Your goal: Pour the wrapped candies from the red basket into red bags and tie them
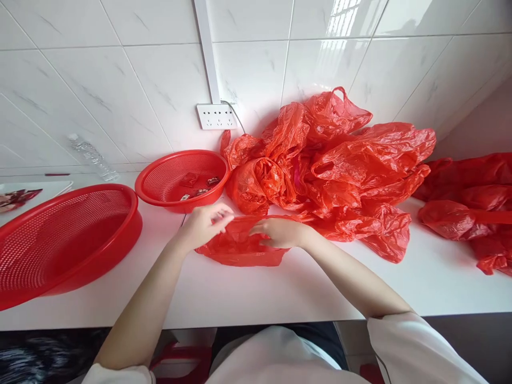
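Note:
A red plastic bag (248, 257) lies on the white table in front of me, its mouth spread wide. My left hand (206, 224) hovers at the bag's left edge, fingers curled a little and apart, with nothing visible in them. My right hand (280, 232) reaches over the bag's right part, fingers spread and pointing left into its opening, holding nothing that shows. Just behind my left hand stands a round red basket (160, 184) with a few small dark packets (202, 192) in it.
A larger red basket (96, 245) stands at the left. Filled red bags (352, 165) are heaped behind and to the right, with more red bags (472, 213) at the far right. A clear bottle (94, 157) and a power socket (216, 117) are at the back.

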Motion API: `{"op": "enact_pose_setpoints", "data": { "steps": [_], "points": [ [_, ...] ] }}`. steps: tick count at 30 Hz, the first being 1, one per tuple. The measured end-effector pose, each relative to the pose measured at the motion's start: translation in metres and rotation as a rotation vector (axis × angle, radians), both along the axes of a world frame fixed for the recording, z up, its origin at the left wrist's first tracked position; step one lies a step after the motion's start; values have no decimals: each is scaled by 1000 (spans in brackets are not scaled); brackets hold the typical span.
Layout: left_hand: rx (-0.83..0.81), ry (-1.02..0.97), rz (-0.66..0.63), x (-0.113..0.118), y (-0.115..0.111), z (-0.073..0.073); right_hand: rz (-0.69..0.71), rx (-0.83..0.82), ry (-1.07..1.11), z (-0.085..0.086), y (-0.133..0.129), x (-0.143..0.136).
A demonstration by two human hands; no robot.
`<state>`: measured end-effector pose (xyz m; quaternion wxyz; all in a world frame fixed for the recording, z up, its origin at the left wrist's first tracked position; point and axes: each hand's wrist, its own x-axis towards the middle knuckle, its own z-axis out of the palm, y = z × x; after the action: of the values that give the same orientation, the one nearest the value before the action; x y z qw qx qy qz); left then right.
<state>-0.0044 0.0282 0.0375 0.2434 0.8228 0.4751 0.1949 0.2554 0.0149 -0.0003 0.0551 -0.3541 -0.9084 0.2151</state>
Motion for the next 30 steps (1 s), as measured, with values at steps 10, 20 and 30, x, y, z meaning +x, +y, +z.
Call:
{"op": "enact_pose_setpoints", "data": {
  "steps": [10,20,30],
  "points": [
    [298,670,456,-43,83,-21,125,-169,298,13,-19,-9],
    [407,725,471,-32,52,-19,-164,-428,579,10,-17,-11],
    [1059,558,95,8,-3,12,-537,-816,1388,31,-4,-38]
  ]
}}
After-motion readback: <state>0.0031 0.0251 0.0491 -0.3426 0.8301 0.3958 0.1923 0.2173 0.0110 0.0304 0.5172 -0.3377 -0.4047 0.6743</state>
